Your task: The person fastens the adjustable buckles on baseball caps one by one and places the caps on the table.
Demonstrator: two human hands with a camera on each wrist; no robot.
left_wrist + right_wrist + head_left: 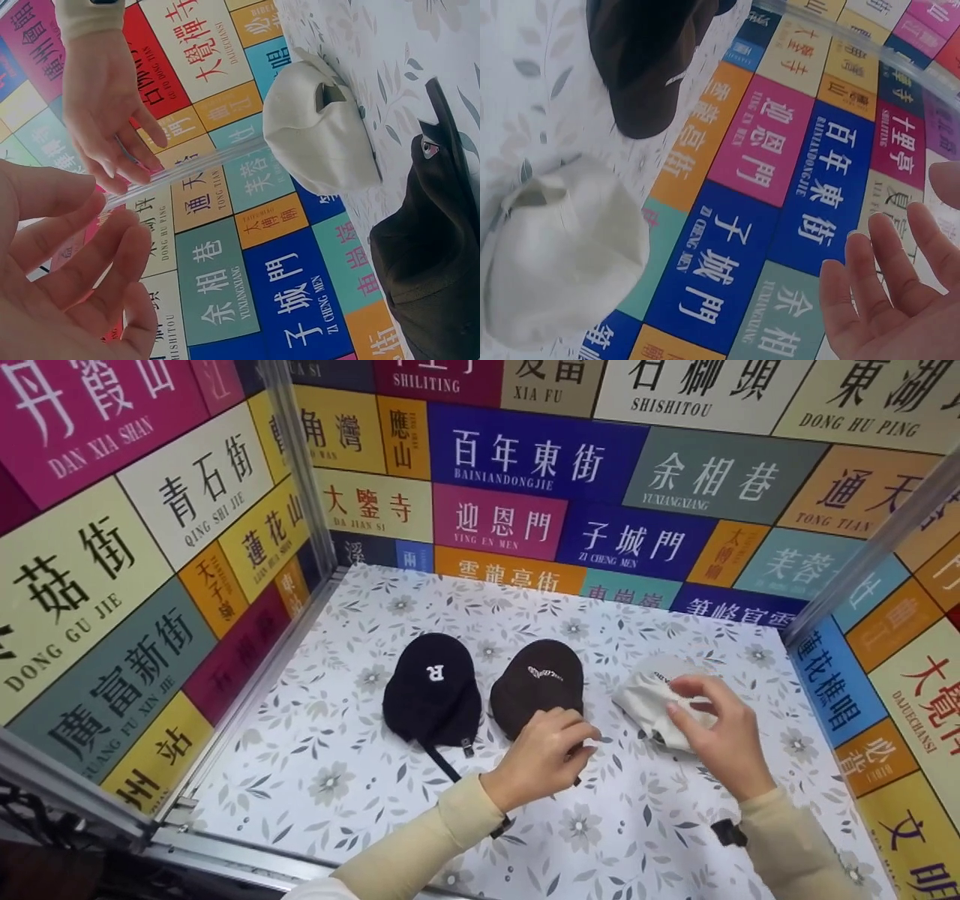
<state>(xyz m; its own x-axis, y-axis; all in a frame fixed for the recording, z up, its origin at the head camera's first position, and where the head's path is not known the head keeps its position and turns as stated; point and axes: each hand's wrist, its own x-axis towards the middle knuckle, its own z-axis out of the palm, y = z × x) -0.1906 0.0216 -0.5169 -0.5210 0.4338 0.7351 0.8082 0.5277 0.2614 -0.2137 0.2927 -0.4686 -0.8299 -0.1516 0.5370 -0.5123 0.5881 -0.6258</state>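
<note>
Three baseball caps lie in a row on the table: a black cap (442, 701) with a white letter R, a dark brown cap (534, 682) with pale lettering, and an off-white cap (649, 697). My left hand (541, 754) hovers in front of the brown cap, fingers loosely bent around nothing. Over the off-white cap, partly covering it in the head view, is my right hand (724, 735), its fingers curved and holding nothing. Both wrist views show the hands raised apart from the off-white cap (319, 139) and the dark cap (645, 75).
A floral-patterned white cloth (330, 787) covers the table. Panels with large Chinese characters (525, 450) stand behind and at both sides, with metal frame posts (300, 472) at the corners. The black cap's strap (441, 761) trails toward the front.
</note>
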